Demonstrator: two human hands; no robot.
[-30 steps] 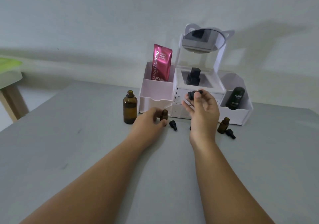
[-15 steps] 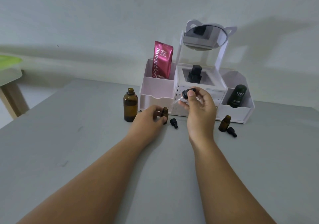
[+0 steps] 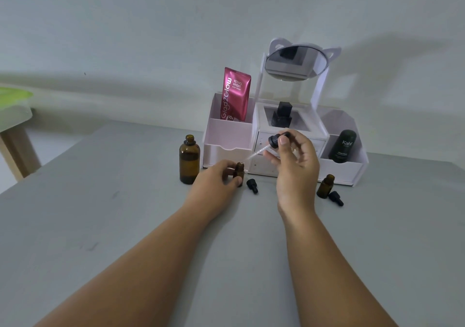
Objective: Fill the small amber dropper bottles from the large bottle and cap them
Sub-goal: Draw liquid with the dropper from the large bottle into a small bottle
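Left hand (image 3: 221, 178) wrapped round small bottle (image 3: 238, 171) on table (image 3: 125, 213). Right hand (image 3: 295, 160) pinching dropper (image 3: 275, 141), tip at bottle mouth. Could miss, drip, or knock bottle over if tilted too far.

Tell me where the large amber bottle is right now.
In the head view, the large amber bottle stands uncapped left of centre on the grey table, beside the pink organizer, just left of the left hand.
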